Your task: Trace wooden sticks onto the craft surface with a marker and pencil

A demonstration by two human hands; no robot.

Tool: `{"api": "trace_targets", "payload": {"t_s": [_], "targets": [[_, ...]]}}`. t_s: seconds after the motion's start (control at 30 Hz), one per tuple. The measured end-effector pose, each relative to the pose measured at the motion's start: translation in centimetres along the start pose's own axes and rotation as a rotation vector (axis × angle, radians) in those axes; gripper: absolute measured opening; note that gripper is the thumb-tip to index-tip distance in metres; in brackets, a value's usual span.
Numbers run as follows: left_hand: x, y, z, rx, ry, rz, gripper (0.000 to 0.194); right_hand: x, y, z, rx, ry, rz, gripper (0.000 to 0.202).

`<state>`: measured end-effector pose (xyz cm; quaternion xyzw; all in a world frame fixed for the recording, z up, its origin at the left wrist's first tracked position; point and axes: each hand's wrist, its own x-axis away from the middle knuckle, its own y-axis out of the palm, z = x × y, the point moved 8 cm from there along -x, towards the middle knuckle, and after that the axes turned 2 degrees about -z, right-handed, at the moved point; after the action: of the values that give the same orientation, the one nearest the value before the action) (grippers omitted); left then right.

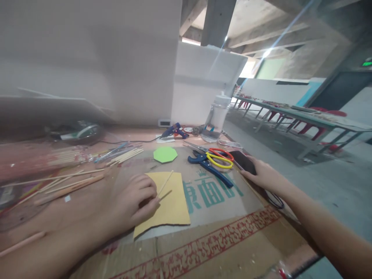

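Note:
My left hand [139, 197] is closed, thumb against fingers, on a thin wooden stick [167, 180] that slants up from it. Below lies a sheet of yellow paper [174, 211], and a dark line like the stick's shadow crosses it. At the table's right edge, my right hand [265, 175] has its fingers round a flat black object [246, 162], perhaps a phone; its far side is hidden. Just left of that hand are scissors with red and yellow handles [222, 157] and blue-handled pliers [216, 174]. A green octagon [165, 154] lies beyond the paper.
A blue glue gun [171, 131] and a clear water bottle [215, 118] stand at the back. Loose wooden sticks [126, 155] and plastic bags lie left. Printed cardboard [203, 248] covers the tabletop. A dark cord [276, 201] hangs by my right wrist.

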<state>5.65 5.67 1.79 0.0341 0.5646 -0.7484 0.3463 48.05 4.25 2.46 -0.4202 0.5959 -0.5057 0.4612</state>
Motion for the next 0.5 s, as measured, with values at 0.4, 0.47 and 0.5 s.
{"api": "trace_targets", "payload": {"t_s": [0.4,0.47,0.5], "targets": [[0.0,-0.3,0.2,-0.024,0.003,-0.014,0.026,1.0,-2.3,4.1,-0.126,0.218,0.079,0.088],[0.0,-0.3,0.3,-0.028,-0.002,-0.018,0.027,2.3,-3.1,2.7,-0.279,0.184,0.086,0.083],[0.0,-0.2,0.3,-0.027,-0.005,-0.023,0.027,2.9,-3.5,1.1,-0.324,0.102,0.084,0.081]]}}
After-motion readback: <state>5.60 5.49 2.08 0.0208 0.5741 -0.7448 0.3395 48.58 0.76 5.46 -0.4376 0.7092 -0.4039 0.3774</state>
